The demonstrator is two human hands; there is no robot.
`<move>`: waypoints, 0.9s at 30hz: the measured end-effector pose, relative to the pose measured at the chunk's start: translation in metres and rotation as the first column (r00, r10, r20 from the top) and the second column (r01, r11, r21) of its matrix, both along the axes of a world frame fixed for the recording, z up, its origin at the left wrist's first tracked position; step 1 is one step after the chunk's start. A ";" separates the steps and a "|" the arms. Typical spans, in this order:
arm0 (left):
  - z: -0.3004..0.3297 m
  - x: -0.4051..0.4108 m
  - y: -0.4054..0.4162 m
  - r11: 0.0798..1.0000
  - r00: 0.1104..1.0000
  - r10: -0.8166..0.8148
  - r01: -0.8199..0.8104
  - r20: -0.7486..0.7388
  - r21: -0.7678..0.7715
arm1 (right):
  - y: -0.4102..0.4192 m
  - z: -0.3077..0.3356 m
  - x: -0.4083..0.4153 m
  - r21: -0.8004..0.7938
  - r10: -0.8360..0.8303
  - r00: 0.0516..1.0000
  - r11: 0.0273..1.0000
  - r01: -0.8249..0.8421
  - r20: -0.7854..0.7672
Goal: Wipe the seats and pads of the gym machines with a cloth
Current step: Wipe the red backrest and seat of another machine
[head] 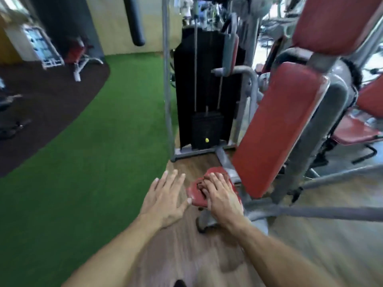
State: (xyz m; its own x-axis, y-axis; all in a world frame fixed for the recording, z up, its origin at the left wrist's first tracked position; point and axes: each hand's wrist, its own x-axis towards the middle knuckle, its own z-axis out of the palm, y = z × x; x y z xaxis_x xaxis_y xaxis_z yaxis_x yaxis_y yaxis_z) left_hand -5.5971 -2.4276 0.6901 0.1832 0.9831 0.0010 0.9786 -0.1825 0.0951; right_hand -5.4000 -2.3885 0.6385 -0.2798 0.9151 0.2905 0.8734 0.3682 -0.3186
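Pressing one cloth (204, 184) onto one seat (199, 198), right hand (222, 196) flat; left hand (165, 195) spread.

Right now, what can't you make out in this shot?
- Head view: cloth, mostly under the right hand; colour blends with the seat.
- Seat, largely covered by that hand.
- Left hand: contact with seat unclear.
- Far machines, blurred.

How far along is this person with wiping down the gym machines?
Nothing visibly looks finished. In hand: the right hand presses a reddish cloth on the red seat, while the left hand hovers open beside it. Left: the tall red back pad and the red pads farther right.
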 end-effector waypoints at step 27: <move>0.255 0.206 0.563 0.298 0.382 -0.923 0.783 -0.044 0.546 | 0.358 0.304 0.156 0.741 -0.881 0.446 0.193 0.643 -0.157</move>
State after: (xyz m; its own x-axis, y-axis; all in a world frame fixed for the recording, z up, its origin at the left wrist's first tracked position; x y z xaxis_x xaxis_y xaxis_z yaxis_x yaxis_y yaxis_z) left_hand -5.3913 -1.8647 0.9450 0.8391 0.1235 0.5298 0.1841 -0.9809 -0.0628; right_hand -5.2438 -2.0304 0.9423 0.2831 0.2982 0.9116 0.8246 -0.5611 -0.0725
